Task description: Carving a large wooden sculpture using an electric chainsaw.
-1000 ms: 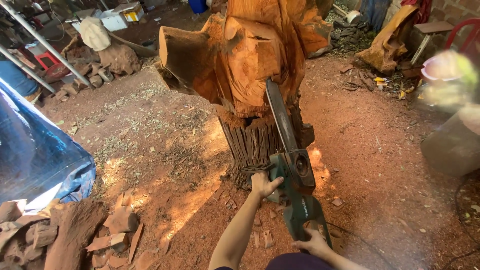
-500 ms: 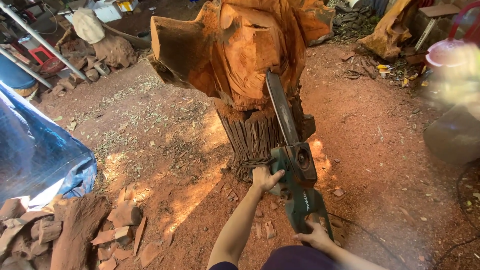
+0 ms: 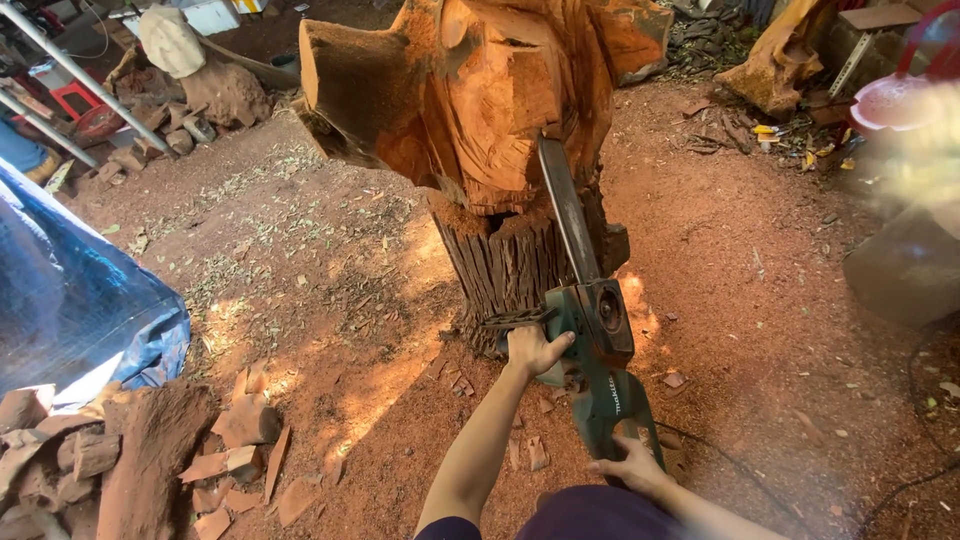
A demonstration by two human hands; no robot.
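At stump: left hand [image 3: 533, 350] and right hand [image 3: 630, 466] both clamped on chainsaw [image 3: 597, 345], bar against carved log [image 3: 480, 95]; kickback likely if tip binds.

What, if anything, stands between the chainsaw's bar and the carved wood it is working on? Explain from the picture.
Nothing visible does. The chainsaw, held by the left hand and right hand, has its bar laid straight against the carved trunk, tip at the orange wood above the bark stump.

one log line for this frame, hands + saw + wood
left hand: grips front handle | right hand: grips rear handle | chainsaw: bar up against carved trunk | ground: wood chips
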